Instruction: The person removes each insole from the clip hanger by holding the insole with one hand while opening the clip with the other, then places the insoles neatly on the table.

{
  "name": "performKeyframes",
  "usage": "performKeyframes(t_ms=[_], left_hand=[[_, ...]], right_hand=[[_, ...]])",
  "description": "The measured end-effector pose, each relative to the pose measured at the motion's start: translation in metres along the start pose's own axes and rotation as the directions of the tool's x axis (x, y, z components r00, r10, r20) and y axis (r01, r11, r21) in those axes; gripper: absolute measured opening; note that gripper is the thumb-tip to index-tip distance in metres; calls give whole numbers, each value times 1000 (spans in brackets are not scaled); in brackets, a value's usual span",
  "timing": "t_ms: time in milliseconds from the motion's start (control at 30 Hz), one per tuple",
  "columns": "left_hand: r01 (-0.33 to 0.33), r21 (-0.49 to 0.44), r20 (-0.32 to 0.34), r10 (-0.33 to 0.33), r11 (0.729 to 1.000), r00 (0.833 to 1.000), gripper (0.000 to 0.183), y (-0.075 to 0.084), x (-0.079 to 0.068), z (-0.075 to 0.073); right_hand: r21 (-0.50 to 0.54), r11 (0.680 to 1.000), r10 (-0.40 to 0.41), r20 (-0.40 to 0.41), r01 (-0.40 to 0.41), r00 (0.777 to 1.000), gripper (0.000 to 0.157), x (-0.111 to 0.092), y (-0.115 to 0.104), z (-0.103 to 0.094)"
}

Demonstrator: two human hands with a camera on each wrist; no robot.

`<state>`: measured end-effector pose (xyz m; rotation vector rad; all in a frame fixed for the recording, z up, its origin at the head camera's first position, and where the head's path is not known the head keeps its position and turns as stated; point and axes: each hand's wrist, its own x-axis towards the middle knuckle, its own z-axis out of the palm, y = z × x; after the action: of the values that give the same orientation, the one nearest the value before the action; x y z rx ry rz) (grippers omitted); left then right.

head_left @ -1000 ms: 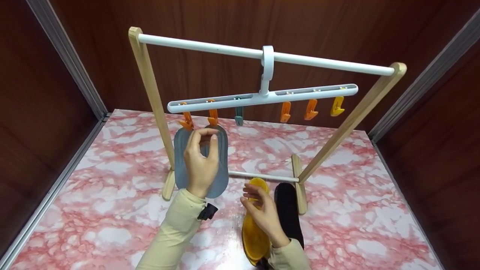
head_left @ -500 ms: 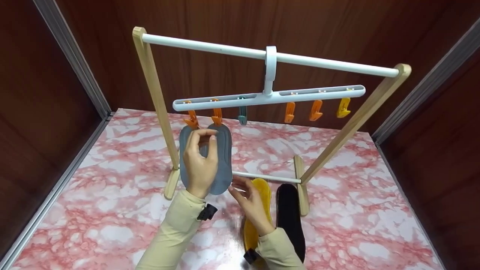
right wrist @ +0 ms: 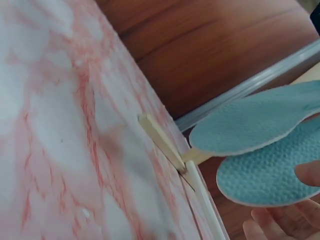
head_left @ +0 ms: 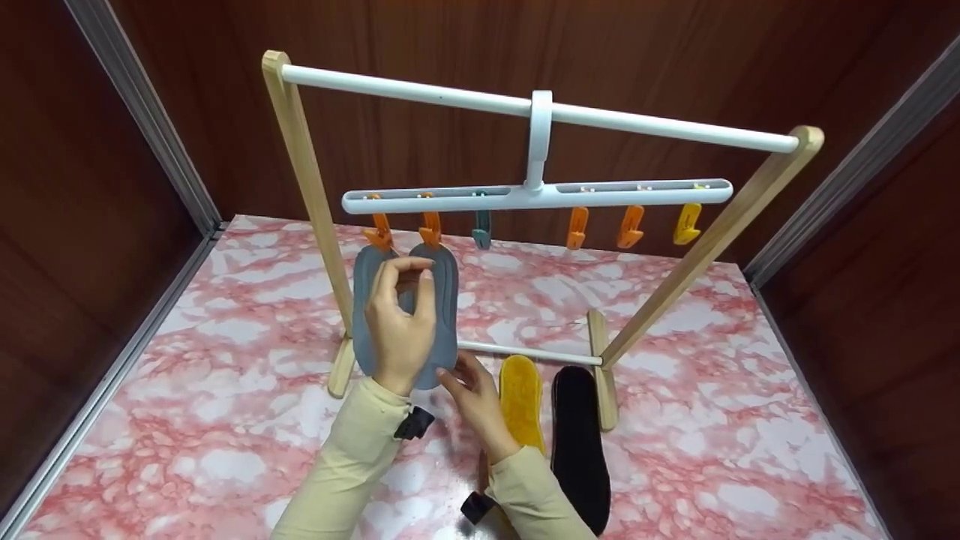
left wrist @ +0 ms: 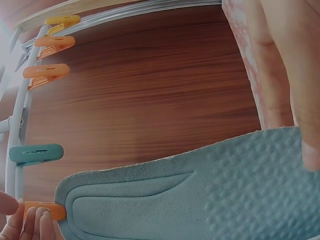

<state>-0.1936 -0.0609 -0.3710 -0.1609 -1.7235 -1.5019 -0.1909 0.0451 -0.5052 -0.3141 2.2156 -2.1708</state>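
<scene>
Two grey-blue insoles hang by their ends from orange clips at the hanger's left: a left insole and a right insole. My right hand pinches the lower end of the right insole, thumb on its face and the other fingers behind. My left hand is raised over the insoles in the head view, its thumb and index finger bent into a loop. Its fingers lie right beside the orange clip in the left wrist view, and nothing shows within the loop. That hand hides much of both insoles.
A white hanger hangs on a wooden rack's white bar. Its teal clip, other orange clips and yellow clip hold nothing. A yellow insole and a black insole lie on the marbled surface at right.
My right hand has moved left and slightly up from over the yellow insole and taken hold of the right grey-blue insole's lower end. The hanger has tilted nearer level. My left hand barely moves.
</scene>
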Motion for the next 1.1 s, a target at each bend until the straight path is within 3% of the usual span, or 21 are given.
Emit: performKeyframes(t_ms=[433,700,1100], left_hand=[[-6,-38,2,6,999,1000,22,4,9,-1],[3,-59,61,1,998,998,33,4,18,2],[123,-140,176,-98,982,979,39,5,28,3]], right_hand=[[25,1000,4,-41,-3,999,26,3,2,1],[22,1000,23,-32,-22,999,28,-2,0,-6],[71,997,39,-10,-39,999,27,-9,0,-16]])
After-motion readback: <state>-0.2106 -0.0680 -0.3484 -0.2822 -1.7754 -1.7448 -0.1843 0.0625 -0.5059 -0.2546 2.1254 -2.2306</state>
